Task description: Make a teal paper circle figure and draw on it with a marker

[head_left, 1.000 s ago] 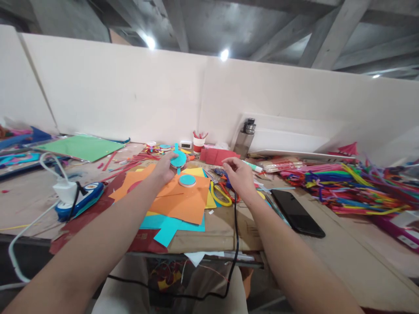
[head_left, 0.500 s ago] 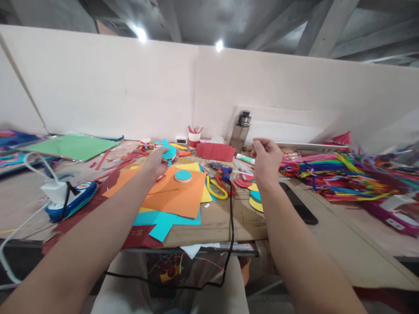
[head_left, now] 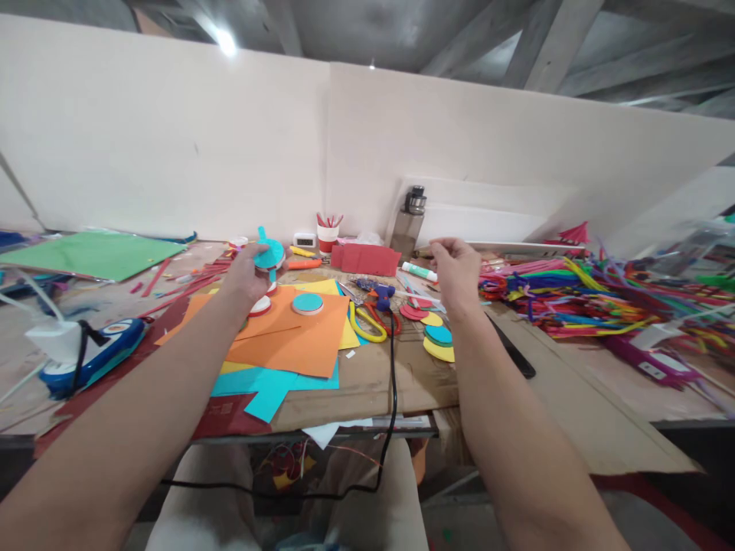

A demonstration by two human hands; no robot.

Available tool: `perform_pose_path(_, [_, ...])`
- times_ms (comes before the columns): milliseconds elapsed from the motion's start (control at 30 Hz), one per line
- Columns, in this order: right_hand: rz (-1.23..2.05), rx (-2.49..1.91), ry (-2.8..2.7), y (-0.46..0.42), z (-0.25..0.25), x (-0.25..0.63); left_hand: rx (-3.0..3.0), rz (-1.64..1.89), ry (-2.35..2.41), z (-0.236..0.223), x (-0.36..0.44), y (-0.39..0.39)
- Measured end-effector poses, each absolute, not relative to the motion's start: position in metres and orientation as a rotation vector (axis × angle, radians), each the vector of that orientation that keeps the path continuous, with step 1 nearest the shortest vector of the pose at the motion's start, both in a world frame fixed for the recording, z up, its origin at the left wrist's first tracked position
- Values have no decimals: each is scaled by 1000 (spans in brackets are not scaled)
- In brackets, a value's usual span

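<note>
My left hand is closed on a round blue paper disc with a white rim and narrow blue tabs at top and bottom. It holds the disc above the orange paper sheet. On that sheet lies another blue-topped disc, and a white-and-red round piece sits by my left wrist. My right hand is raised beside a glue stick, thumb and fingers pinched together. Whatever it may hold is too small to make out. Coloured paper circles lie near my right forearm.
A blue glue gun with a black cable and yellow-handled scissors lie mid-table. Behind stand a bottle and a paper cup. Pipe cleaners pile at right; a dark phone and blue power strip flank my arms.
The view has turned slightly right. My left hand has lifted the blue disc a little up and left. My right hand stays pinched near the glue stick.
</note>
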State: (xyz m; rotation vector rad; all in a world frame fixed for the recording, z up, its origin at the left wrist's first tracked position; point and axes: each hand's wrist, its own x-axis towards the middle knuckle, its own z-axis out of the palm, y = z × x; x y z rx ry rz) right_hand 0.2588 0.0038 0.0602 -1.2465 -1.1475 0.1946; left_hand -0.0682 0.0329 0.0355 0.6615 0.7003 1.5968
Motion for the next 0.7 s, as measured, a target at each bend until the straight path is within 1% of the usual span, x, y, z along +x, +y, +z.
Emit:
perform_pose_path(167, [-135, -2115, -1721, 0, 52, 262, 799, 1453, 777, 26, -57, 32])
perform_pose_path(267, [-167, -2441, -1895, -2, 44, 259, 852, 1438, 791, 24, -54, 30])
perform_pose_path(500, [-136, -2479, -2043, 2, 25, 255, 926, 1370, 806, 20, -53, 32])
perform_pose_path(700, [-112, -2402, -2113, 5, 25, 252, 943, 1348, 767, 18, -49, 31])
